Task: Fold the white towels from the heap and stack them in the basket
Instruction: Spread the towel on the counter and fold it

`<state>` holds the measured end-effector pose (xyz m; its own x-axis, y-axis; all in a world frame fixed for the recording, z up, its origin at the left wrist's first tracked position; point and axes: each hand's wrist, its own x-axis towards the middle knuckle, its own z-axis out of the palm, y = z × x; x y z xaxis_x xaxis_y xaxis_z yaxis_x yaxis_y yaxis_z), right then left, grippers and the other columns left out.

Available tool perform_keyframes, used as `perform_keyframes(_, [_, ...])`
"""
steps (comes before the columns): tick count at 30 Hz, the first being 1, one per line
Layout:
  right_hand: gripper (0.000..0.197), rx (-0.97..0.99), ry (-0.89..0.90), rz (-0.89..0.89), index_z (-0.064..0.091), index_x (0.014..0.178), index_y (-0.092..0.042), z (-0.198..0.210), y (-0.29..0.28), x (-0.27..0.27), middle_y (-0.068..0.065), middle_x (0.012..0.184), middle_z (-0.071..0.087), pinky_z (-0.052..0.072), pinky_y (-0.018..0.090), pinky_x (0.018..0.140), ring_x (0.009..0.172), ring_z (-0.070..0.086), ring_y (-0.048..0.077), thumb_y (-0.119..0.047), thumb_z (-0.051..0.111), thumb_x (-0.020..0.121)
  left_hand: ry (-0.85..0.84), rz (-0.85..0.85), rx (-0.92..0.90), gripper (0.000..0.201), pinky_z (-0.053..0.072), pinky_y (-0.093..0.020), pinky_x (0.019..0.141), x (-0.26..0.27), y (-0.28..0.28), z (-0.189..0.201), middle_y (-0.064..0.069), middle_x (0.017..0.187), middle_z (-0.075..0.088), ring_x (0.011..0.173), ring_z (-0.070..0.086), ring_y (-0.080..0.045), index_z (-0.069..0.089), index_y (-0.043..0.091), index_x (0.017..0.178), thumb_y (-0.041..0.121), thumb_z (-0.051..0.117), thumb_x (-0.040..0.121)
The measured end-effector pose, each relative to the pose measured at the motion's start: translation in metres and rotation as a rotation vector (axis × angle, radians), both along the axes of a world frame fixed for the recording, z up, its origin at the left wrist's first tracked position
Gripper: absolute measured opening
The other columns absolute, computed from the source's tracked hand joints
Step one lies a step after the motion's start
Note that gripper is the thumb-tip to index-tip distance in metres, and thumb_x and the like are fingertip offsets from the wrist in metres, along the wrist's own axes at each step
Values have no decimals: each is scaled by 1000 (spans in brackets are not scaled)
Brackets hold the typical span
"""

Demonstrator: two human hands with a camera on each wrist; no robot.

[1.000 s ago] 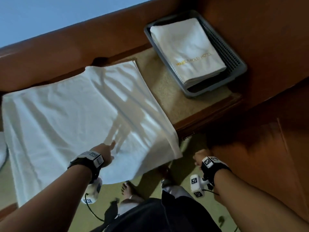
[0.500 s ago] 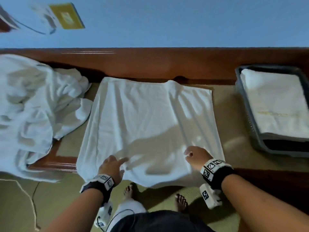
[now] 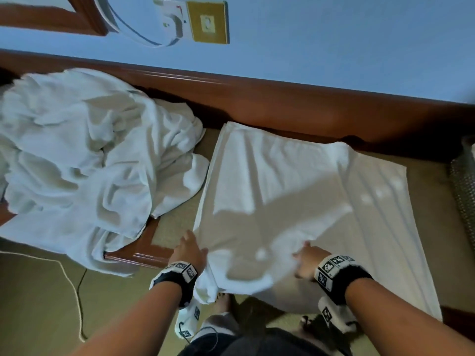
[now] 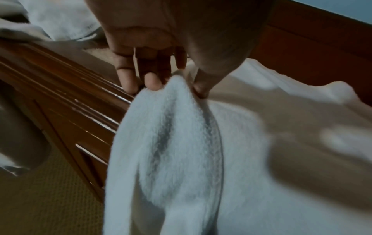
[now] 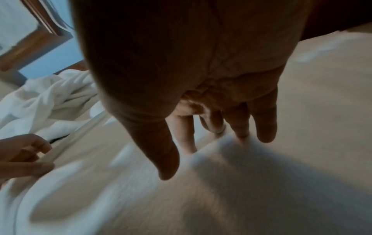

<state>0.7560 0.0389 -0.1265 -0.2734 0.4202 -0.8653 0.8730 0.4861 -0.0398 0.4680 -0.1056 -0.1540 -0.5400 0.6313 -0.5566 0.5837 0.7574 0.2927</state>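
Heap [image 3: 84, 160]: the biggest thing before you, a crumpled pile of white towels from 9 to 10 o'clock, spilling over the front edge of the table [image 3: 177, 222]. One flap lies just beside the flat towel's left edge; whether they touch, you cannot tell.
Flat towel [image 3: 282, 181]: spread on the table from the centre out to 3 o'clock, its far edge against the wooden rail [image 3: 282, 104] at 12 o'clock. Its near-left portion is lifted and rumpled between your two hands, and the near-left corner hangs off the table's front edge.
Basket [image 3: 462, 186]: only a strip of grey mesh wall shows at the frame edge at 3 o'clock, well apart from your hands. What it holds is out of view.
Left hand [image 3: 191, 253]: at 7 o'clock, at the flat towel's near-left edge. In your left wrist view the thumb and fingertips [image 4: 153, 82] are closed on a gathered fold of the towel [image 4: 171, 127], which droops below them.
Right hand [image 3: 307, 262]: at 5 o'clock, on the towel's near portion. In your right wrist view the fingers [image 5: 265, 125] point down, only loosely bent, with a ridge of cloth [image 5: 213, 149] raised at their tips; the frame is blurred, so whether they pinch it or just press it, you cannot tell.
Wall socket [image 3: 207, 21]: on the blue wall at 12 o'clock, with a white cable looping off to its left.
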Motion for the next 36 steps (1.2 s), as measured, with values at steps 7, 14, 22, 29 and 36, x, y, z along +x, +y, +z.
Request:
perform_keyframes(7, [87, 8, -1, -95, 6, 159, -25, -13, -10, 9, 16, 163, -20, 27, 38, 120, 152, 12, 36, -40, 61, 93, -85, -223, 144, 39, 48, -44, 97, -34, 11, -12, -6, 127, 37, 103, 49, -27, 47, 27, 134, 13, 41, 98])
perform_keyframes(14, [81, -6, -54, -111, 13, 159, -32, -11, -6, 0, 16, 160, -27, 28, 36, 119, 151, 15, 34, -42, 60, 94, -37, -400, -9, 66, 44, -48, 104, -54, 27, -17, -7, 139, 26, 124, 45, -37, 21, 41, 150, 27, 55, 95])
perform_keyframes(22, [71, 7, -100, -191, 34, 154, -21, -2, -4, -18, 27, 162, 0, 45, 26, 95, 128, 55, 27, -36, 62, 91, 123, -568, -239, 45, 48, -38, 98, -77, 36, -7, -7, 129, 58, 115, 58, -27, 58, 18, 131, 46, 42, 100])
perform_keyframes(29, [37, -34, -172, -203, 63, 114, -12, 1, -4, -35, 17, 123, 59, 47, 30, 89, 123, 54, 30, -37, 64, 88, 107, -476, -123, 12, 53, -36, 74, -57, -6, 6, -3, 99, 65, 89, 65, -27, 55, 21, 98, 27, 46, 94])
perform_keyframes(36, [51, 24, -194, -105, 67, 109, -17, 0, -3, -40, 28, 139, 49, 55, 28, 82, 100, 68, 25, -46, 74, 67, -70, -237, -52, 5, 54, -33, 71, -10, -28, 7, 1, 86, 62, 76, 60, -22, 51, 20, 83, 24, 49, 81])
